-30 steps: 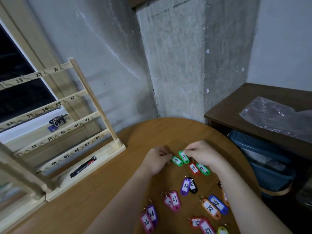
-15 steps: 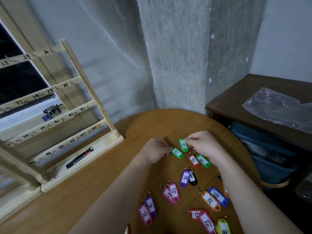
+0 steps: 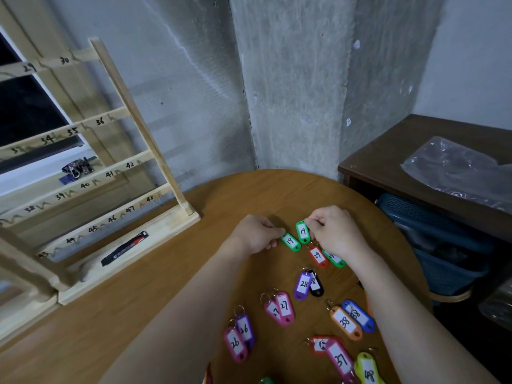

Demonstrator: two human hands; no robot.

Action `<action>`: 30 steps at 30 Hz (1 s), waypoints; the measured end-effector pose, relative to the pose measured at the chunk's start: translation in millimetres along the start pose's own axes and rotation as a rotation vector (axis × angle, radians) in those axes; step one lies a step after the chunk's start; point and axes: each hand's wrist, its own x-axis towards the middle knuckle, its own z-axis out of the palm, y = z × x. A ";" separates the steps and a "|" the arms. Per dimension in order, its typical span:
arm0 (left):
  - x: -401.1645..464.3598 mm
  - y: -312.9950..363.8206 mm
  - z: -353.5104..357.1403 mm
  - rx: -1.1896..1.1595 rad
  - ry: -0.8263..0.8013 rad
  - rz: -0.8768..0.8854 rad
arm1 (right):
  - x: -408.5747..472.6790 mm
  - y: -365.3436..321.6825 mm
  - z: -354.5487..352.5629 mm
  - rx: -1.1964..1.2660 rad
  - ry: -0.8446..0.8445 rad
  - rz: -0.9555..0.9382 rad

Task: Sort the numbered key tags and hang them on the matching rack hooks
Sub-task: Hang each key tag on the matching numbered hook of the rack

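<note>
Two green key tags, both marked 19, lie at the far end of the tag spread on the round wooden table [image 3: 166,300]. My left hand [image 3: 256,234] pinches the end of the left green tag [image 3: 290,241]. My right hand [image 3: 335,232] pinches the top of the right green tag [image 3: 302,231], which stands tilted up. Below them lie paired tags: red 29 [image 3: 318,255], purple 28 [image 3: 303,284], pink 27 [image 3: 284,309], purple and pink 26 [image 3: 238,338], orange 38 [image 3: 345,323]. The wooden rack [image 3: 130,117] with numbered hooks stands at the left.
A black pen-like object [image 3: 124,248] lies on the rack's base. A bunch of keys [image 3: 79,167] sits on the sill behind the rack. At the right is a dark wooden shelf [image 3: 388,151] with a clear plastic bag [image 3: 460,170] and a blue basket [image 3: 432,239] below.
The view has tilted and moved closer. My right hand has lifted its green tag more upright; my left hand keeps its hold on the other green tag.
</note>
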 end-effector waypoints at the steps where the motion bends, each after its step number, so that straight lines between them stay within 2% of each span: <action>1: 0.9 0.5 1.2 0.005 0.007 -0.002 | 0.7 0.0 0.0 -0.017 -0.004 -0.008; 10: 2.7 3.2 7.6 0.107 0.049 0.021 | 7.4 2.8 4.5 -0.043 -0.002 -0.017; 17: -3.8 -6.1 -5.0 0.113 -0.103 0.099 | 7.3 0.3 4.4 -0.006 0.022 0.000; 21: -5.1 -8.8 -4.1 0.159 -0.106 0.156 | 5.4 -1.8 3.2 0.038 0.031 -0.004; 25: -5.7 -14.5 1.4 0.176 -0.044 0.217 | 7.0 -0.7 1.6 0.177 0.030 -0.009; 30: -8.1 -22.3 3.6 0.075 -0.018 0.243 | 6.7 -2.4 1.6 0.373 0.005 -0.007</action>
